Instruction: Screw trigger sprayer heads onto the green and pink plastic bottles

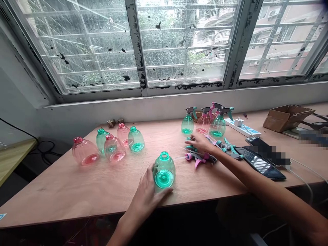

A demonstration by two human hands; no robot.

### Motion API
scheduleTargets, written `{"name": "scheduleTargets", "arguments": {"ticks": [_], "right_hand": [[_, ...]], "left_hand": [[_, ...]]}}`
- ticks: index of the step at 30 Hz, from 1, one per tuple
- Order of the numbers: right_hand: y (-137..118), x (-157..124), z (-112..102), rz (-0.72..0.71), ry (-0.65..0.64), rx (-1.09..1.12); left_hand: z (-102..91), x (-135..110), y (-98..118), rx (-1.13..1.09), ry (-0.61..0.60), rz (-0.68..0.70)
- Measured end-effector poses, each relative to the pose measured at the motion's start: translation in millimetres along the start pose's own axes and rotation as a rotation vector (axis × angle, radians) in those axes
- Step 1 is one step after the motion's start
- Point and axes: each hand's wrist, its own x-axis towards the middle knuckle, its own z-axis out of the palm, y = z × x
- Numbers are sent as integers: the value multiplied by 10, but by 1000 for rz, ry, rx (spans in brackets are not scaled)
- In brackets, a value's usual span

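My left hand grips a clear green plastic bottle near the table's front edge, its base tilted toward me. My right hand rests on a pile of pink and teal trigger spray heads with thin dip tubes; whether it holds one is hidden. Several capless pink and green bottles stand to the left. Behind my right hand stand several assembled spray bottles.
The plywood table runs along a barred window. To the right lie a power strip, a cardboard box, a tablet, a phone and cables. Two small objects stand by the sill.
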Motion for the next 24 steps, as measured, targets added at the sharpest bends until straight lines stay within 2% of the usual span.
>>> {"name": "scheduleTargets", "arguments": {"ticks": [2, 5, 7, 9, 11, 14, 18, 24], "right_hand": [[-93, -167, -111, -4, 22, 107], [-254, -619, -281, -6, 22, 309], [-349, -981, -364, 50, 108, 600], [-402, -1287, -418, 24, 150, 660], [-389, -1485, -466, -14, 206, 639], [-252, -1603, -572, 19, 283, 631], [-59, -1641, -741, 70, 194, 613], [-119, -1655, -814, 83, 153, 593]], "left_hand": [[-34, -7, 41, -108, 16, 1], [-92, -18, 85, -340, 46, -71], [-123, -33, 110, -524, 62, -125], [-142, -51, 140, -642, 90, -146], [-148, -64, 173, -664, 135, -149], [-142, -62, 197, -654, 202, -166], [-134, -44, 170, -685, 232, -161], [-125, -34, 95, -758, 249, -148]]}}
